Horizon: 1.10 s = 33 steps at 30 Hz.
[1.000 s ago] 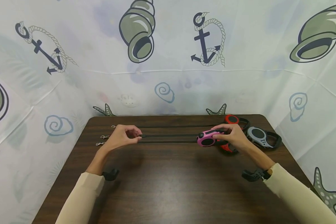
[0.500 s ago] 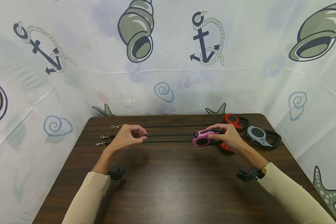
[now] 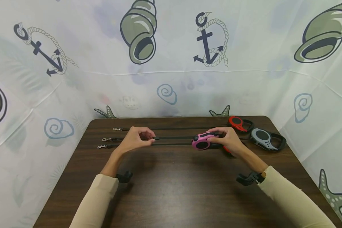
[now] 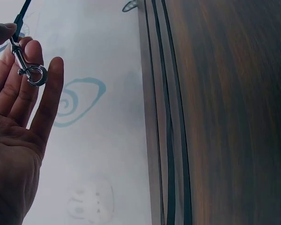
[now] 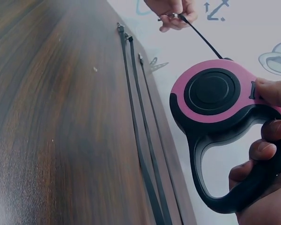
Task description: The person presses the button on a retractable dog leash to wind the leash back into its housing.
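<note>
My right hand (image 3: pixel 231 141) grips the black handle of a pink and black retractable dog leash (image 5: pixel 213 89), its fingers wrapped through the loop and the thumb on the pink housing. Between thumb and fingertips, my left hand (image 3: pixel 135 139) pinches the black end of this leash's cord. In the left wrist view a metal snap hook (image 4: pixel 29 70) hangs from that pinch in front of the spread fingers. A short length of cord (image 5: pixel 203 37) runs taut from hand to housing, raised over the table.
Three more leashes lie on the brown wooden table (image 3: pixel 171 190): a red one (image 3: pixel 236 123) at the back, a grey one (image 3: pixel 262 137) at right, and another red one (image 3: pixel 227 150) mostly hidden behind my right hand. Their straps stretch leftward to metal clips (image 3: pixel 102 146). Patterned fabric (image 3: pixel 171 63) surrounds the table.
Both hands have come closer together, my left moving right and my right moving left with the pink leash. The stretch of cord between them is shorter.
</note>
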Tool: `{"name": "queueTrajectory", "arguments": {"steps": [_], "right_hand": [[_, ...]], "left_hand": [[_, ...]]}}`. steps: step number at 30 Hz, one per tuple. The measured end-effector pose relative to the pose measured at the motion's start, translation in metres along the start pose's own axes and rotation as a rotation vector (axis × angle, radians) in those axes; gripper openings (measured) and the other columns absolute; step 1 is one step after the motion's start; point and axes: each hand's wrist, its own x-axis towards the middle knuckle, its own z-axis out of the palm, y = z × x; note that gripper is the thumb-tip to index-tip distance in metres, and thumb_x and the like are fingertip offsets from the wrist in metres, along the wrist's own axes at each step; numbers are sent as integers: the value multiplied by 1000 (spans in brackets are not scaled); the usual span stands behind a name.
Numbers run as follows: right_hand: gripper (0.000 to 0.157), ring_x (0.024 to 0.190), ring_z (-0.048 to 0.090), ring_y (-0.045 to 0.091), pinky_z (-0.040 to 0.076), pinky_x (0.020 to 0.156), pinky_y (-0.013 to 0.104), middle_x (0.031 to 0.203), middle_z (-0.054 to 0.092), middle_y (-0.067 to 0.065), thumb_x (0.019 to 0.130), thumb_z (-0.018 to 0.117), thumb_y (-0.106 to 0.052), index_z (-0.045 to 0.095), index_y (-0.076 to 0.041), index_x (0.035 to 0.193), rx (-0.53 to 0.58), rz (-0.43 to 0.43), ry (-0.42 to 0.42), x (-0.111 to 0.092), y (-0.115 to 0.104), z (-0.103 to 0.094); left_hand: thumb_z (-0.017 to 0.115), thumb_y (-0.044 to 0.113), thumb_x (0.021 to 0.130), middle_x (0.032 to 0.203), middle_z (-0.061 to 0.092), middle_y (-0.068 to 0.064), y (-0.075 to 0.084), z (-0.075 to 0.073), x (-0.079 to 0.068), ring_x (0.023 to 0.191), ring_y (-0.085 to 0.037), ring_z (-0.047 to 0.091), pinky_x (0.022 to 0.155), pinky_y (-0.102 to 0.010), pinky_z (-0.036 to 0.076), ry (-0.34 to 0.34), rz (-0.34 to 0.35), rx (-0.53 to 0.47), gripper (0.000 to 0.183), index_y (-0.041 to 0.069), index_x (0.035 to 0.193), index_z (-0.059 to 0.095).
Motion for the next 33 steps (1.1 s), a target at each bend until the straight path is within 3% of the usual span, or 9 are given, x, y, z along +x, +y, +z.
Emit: {"name": "queueTrajectory", "arguments": {"steps": [14,21,26,33], "right_hand": [[34,97,71,26,62,84,34,121,75,15,95,82,-15,75,-2,125,15,32,-2,4,-5,13],[37,95,71,25,62,84,35,118,75,16,93,83,-12,73,1,126,77,48,-5,6,-5,21],[34,93,71,25,62,82,34,116,76,14,94,82,-14,75,-2,124,49,38,-2,8,-3,27],[35,93,71,23,62,81,35,114,76,13,93,84,-19,76,-6,124,62,72,-7,10,-1,36]], "left_hand": [[84,9,88,83,74,3,2,16,8,75,-16,70,70,-29,60,6,17,-28,12,13,97,78],[84,6,88,83,75,-2,5,26,15,74,-15,69,70,-29,59,-1,32,-60,12,7,98,78],[84,2,87,84,75,-7,9,33,18,74,-16,68,68,-29,59,10,37,-78,14,2,99,78],[85,4,87,84,75,-3,11,41,22,74,-15,68,69,-27,59,-6,77,-94,12,6,97,78]]}}
